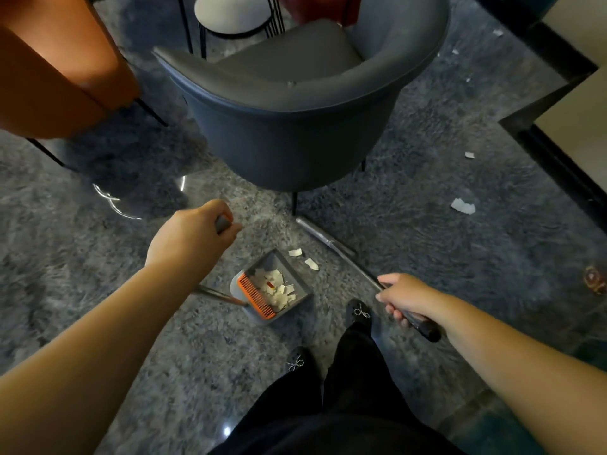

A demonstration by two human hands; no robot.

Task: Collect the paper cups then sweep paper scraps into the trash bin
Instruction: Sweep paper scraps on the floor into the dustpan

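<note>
Left hand (pixel 192 232) gripped the dustpan handle (pixel 223 223); right hand (pixel 405 298) gripped the broom handle (pixel 423 326); scrap-filled dustpan (pixel 274 285) lay between them.

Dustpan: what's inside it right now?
The dustpan holds a pile of white paper scraps, one small red-and-yellow bit among them. An orange comb lines its rear edge. Anything beneath the pile is covered.

Open carpet (pixel 427 224) right of dustpan (pixel 274 285); grey armchair (pixel 289 139) close behind it.
</note>
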